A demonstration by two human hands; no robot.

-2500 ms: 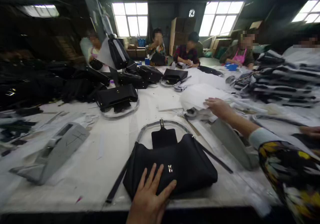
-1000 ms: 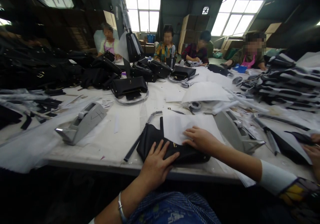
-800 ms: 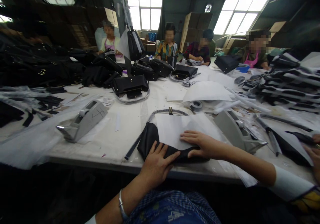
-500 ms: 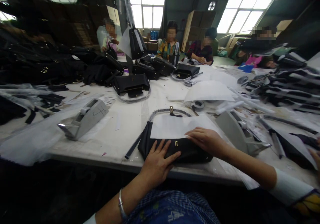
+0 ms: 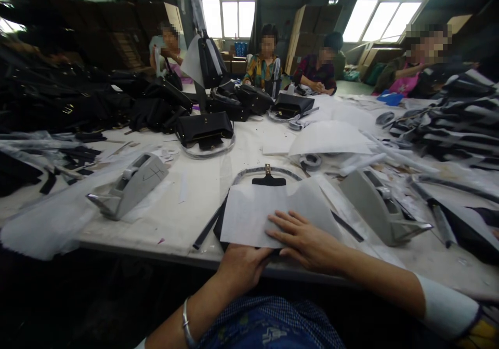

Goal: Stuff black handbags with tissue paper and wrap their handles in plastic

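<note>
A black handbag [image 5: 219, 228] lies on the table in front of me, mostly hidden under a white paper sheet [image 5: 247, 211]. Beyond the sheet's far edge show a black tab [image 5: 268, 181] with a gold clasp and the wrapped handle [image 5: 249, 172]. My right hand [image 5: 302, 239] lies flat on the sheet, fingers stretched out and slightly apart. At the bag's near edge is my left hand [image 5: 240, 268]; its thumb lies along the sheet's near edge, and its other fingers are hidden beneath the paper.
Grey tape dispensers stand to the left [image 5: 134, 185] and right [image 5: 376, 203]. Another black handbag [image 5: 205, 128] sits farther back. Stacked white sheets [image 5: 331, 138] lie behind my bag. Dark bags pile up on both sides. Several people work across the table [image 5: 195, 183].
The white sheet has come down toward me over the bag's front, covering its gold emblem. My right hand has flattened on it. My left fingers have gone from atop the bag to under the sheet.
</note>
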